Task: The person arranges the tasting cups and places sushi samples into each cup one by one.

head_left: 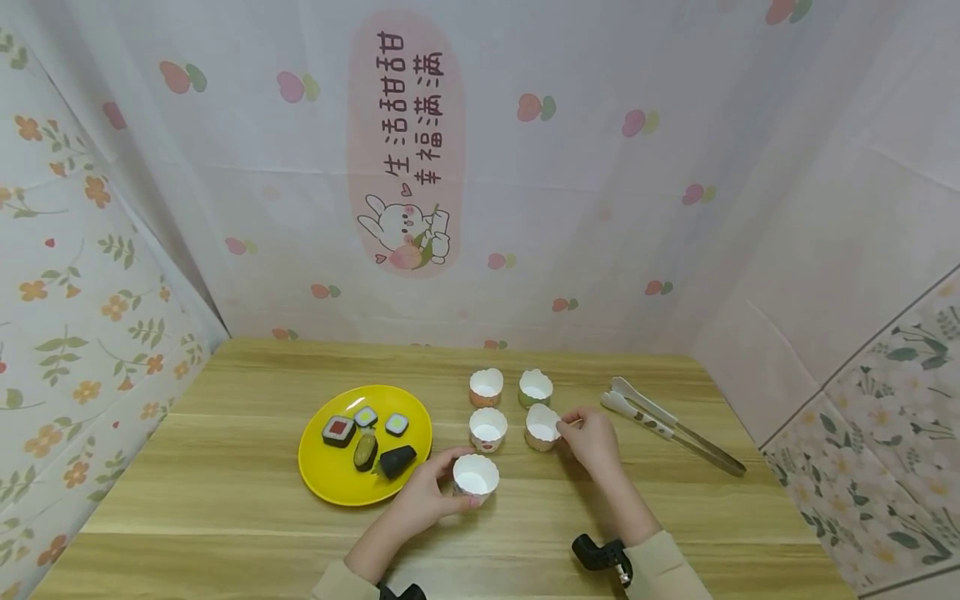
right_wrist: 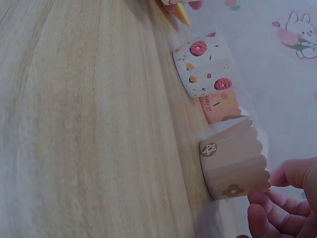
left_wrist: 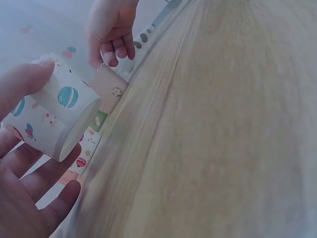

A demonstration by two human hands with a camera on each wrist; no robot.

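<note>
In the head view my left hand [head_left: 420, 504] grips a white paper baking cup [head_left: 476, 475] from its left side, thumb in front. The left wrist view shows macaron prints on this cup [left_wrist: 64, 101], its base raised off the table. My right hand [head_left: 596, 443] pinches the scalloped rim of a tan paper cup [head_left: 541, 430] between thumb and fingers. That tan cup [right_wrist: 235, 161] stands upright on the table in the right wrist view. Around them stand a white cup with red prints [head_left: 488, 430], an orange cup [head_left: 485, 388] and a green cup [head_left: 535, 388].
Left of the cups lies a yellow plate [head_left: 330, 483] with several sushi pieces [head_left: 365, 450]. Metal tongs with pale tips [head_left: 675, 429] lie at the right. A printed curtain [head_left: 600, 208] hangs behind the wooden table [head_left: 225, 533].
</note>
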